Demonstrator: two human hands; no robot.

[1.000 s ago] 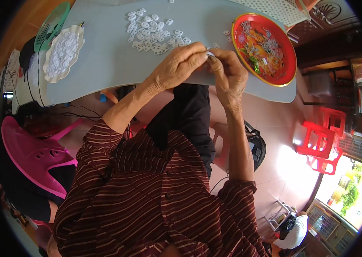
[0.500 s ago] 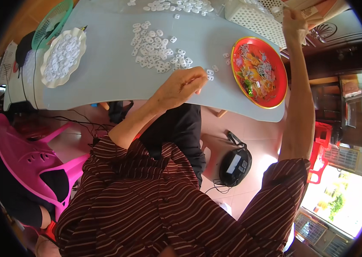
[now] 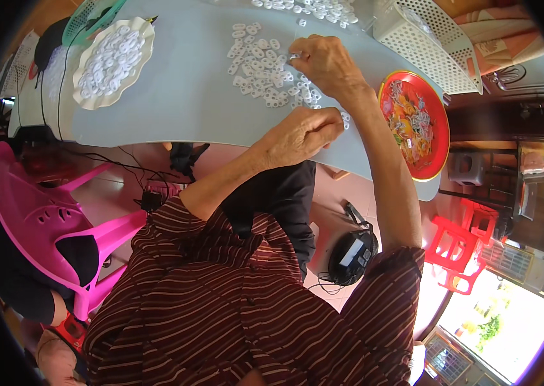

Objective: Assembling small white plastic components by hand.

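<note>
Pile of white pieces [image 3: 258, 65]: right hand [image 3: 332, 63] pinches one at two o'clock; left hand [image 3: 302, 136] clenched at five, contents hidden; red tray [image 3: 438, 125], four.

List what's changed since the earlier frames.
Right hand: first met the left hand, then went out to the white perforated basket, now back left at the pile of small white pieces; can't tell if it grips one. Left hand separated from it, stays curled near the table edge. Red tray and scalloped dish unmoved; camera view shifted.
</note>
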